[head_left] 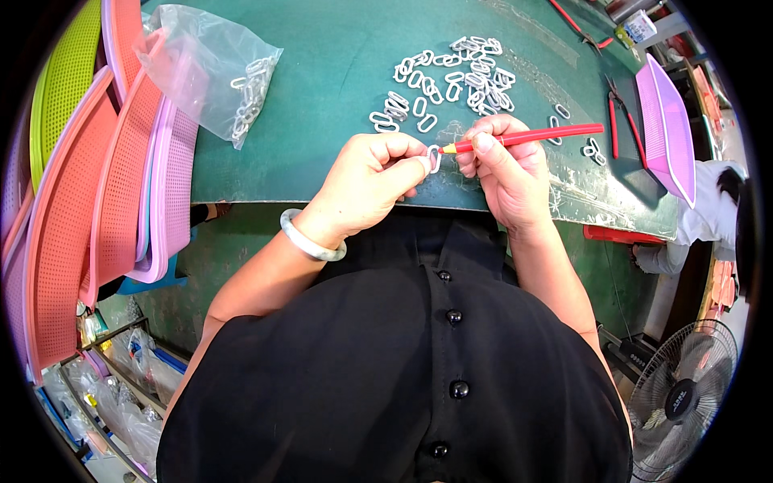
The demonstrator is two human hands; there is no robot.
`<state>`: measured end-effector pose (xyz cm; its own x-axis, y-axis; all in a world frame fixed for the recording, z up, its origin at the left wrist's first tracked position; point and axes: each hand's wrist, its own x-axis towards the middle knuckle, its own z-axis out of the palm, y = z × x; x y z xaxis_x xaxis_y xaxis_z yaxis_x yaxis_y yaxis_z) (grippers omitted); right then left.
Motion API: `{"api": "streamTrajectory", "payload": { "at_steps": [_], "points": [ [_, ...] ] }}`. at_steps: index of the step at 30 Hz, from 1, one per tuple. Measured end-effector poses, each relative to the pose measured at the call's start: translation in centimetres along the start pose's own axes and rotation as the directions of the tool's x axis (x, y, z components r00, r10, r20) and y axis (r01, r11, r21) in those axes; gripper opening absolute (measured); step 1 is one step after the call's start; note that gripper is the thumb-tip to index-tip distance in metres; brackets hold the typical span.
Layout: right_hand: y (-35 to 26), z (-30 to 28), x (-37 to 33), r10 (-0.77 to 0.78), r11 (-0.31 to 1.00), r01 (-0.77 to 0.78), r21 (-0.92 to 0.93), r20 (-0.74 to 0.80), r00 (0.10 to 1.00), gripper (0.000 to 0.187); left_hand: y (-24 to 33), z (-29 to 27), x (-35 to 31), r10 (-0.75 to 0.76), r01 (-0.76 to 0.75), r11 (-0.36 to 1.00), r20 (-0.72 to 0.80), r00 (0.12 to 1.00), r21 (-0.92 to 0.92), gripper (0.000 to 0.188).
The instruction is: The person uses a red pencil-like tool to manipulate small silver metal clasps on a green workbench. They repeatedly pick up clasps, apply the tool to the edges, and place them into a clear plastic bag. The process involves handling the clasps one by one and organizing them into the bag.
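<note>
Between the thumb and fingers of my left hand is a small pale oval ring, held upright over the table's near edge. My right hand grips a red pencil, its tip pointing left and meeting the ring, or very close to it. Just beyond my hands lies a loose pile of similar oval rings, grey-white with open middles. Several more rings lie apart to the right of my right hand. A clear plastic bag at the far left holds more of them.
Stacked pink, green and purple plastic baskets crowd the left side. Red-handled pliers and a purple basket lie on the green table at right. A fan stands lower right; a person's pale sleeve shows beyond the table.
</note>
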<state>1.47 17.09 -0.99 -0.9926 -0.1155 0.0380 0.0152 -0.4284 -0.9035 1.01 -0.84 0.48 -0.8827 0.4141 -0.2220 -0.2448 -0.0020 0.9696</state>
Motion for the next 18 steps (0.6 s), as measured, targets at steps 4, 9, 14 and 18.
{"api": "streamTrajectory", "payload": {
  "at_steps": [4,9,14,18],
  "points": [
    [-0.07,-0.02,0.01,0.009,0.999,-0.009,0.050,-0.003,1.000,0.010,0.04,0.01,0.00,0.003,-0.003,1.000,0.000,1.000,-0.005,0.011],
    [-0.15,-0.03,0.08,0.018,0.996,-0.018,0.082,-0.001,1.000,0.010,0.03,0.00,-0.02,0.001,-0.001,1.000,0.002,1.000,0.000,0.012],
    [0.01,0.00,0.18,0.017,0.999,-0.017,0.039,0.002,1.000,0.012,0.04,0.00,-0.05,0.000,0.000,1.000,0.001,1.000,0.002,0.012],
    [0.07,-0.12,0.18,0.021,1.000,-0.021,0.016,0.007,1.000,0.013,0.02,-0.02,0.00,-0.007,0.007,1.000,0.002,1.000,-0.007,0.012]
  ]
}}
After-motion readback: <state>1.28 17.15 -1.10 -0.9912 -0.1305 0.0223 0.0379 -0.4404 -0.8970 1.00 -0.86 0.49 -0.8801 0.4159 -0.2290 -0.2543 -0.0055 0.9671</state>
